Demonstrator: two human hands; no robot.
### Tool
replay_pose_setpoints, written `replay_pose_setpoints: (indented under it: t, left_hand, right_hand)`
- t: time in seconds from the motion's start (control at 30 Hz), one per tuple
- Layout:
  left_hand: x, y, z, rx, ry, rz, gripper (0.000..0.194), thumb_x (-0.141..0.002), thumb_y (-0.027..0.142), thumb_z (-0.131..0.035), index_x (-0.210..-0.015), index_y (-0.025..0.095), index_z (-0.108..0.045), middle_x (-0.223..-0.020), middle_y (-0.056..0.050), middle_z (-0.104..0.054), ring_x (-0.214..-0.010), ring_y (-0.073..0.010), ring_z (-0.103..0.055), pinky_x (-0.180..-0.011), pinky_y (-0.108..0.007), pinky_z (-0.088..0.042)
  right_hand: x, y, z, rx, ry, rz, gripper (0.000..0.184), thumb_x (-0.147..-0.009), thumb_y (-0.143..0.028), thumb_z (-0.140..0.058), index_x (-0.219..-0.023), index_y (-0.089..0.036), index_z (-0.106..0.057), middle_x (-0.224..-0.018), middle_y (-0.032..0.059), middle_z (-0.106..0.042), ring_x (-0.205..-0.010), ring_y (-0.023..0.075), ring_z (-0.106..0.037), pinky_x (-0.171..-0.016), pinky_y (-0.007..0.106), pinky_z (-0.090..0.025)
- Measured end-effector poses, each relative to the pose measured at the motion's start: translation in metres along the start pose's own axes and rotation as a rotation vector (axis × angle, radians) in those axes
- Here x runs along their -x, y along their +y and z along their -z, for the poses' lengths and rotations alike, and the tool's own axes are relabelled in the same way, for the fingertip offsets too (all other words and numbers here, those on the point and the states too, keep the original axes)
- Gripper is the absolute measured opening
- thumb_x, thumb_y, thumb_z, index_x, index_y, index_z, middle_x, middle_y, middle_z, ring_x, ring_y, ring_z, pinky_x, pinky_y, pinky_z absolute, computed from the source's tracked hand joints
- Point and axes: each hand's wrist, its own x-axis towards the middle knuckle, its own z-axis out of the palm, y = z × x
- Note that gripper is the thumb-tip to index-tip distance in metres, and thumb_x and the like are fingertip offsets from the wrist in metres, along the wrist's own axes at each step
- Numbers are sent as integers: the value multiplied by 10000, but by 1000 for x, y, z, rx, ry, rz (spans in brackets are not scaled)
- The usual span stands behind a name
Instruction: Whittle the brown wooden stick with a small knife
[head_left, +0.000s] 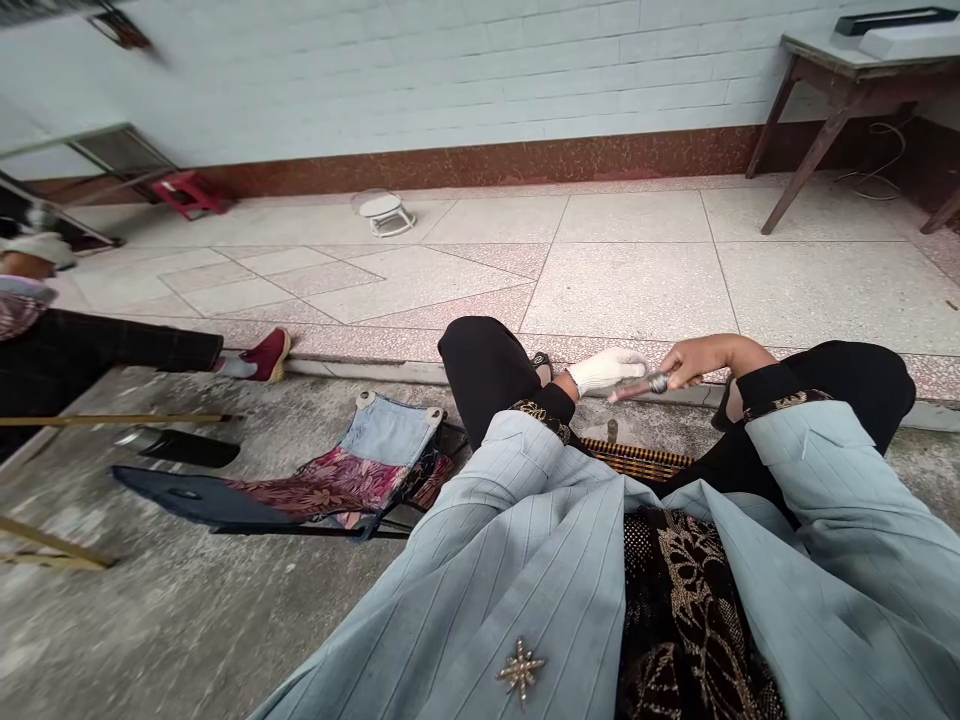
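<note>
My left hand, in a white knitted glove, is between my knees with its fingers drawn together. Whatever those fingers may hold is hidden. Close on its right, my bare right hand is closed around a short wooden stick with a grey band wrapped around it. The stick's free end points left, just below the glove. Under my hands stands a small upright peg. An orange-and-black woven surface shows between my thighs.
On my left stands a low folding chair in flowered cloth, near a dark bottle lying down. Another person's leg stretches in from the left. A white stool, a red stool and a wooden table stand near the wall.
</note>
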Motion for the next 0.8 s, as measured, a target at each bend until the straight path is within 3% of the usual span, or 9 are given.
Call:
replay_pose_setpoints:
  t: [0.1,0.17,0.27,0.5,0.8]
  left_hand:
    - [2,1,0,133,-46,-8,284,-904,417,-546,-843,152,-631,-606,4,-524,-541,-102,-471,-588,-259,-419]
    - [2,2,0,176,-47,-3,341,-916,477,-507,-849,159,-610,-583,23,-471,-495,-87,-404,-553,-257,-411]
    - [2,3,-2,215,-67,23,346,-876,506,-565,-840,164,-606,-575,22,-451,-479,-83,-368,-525,-265,-403]
    - [2,-1,-3,175,-62,61,258,-868,441,-589,-843,187,-624,-586,-14,-506,-476,-97,-404,-453,-253,-335]
    - [-8,-14,-4,282,-141,6,279,-920,419,-492,-855,166,-589,-475,84,-302,-382,-68,-236,-368,-213,-246]
  right_hand:
    - [21,-5,7,-245,306,246,247,-765,-367,-729,-891,-155,-709,-651,-28,-540,-575,89,-430,-564,247,-343]
    - [28,-5,10,-477,587,368,230,-765,-334,-735,-890,-147,-687,-663,-20,-541,-569,82,-433,-535,234,-330]
    - [25,0,14,-731,849,401,211,-757,-287,-756,-853,-133,-648,-656,-3,-547,-529,70,-436,-476,218,-307]
    - [9,7,18,-810,940,312,178,-789,-243,-760,-820,-117,-638,-632,9,-559,-480,57,-449,-424,191,-317]
    - [10,5,19,-813,1017,328,168,-798,-240,-746,-828,-117,-636,-612,0,-548,-462,54,-438,-414,194,-294]
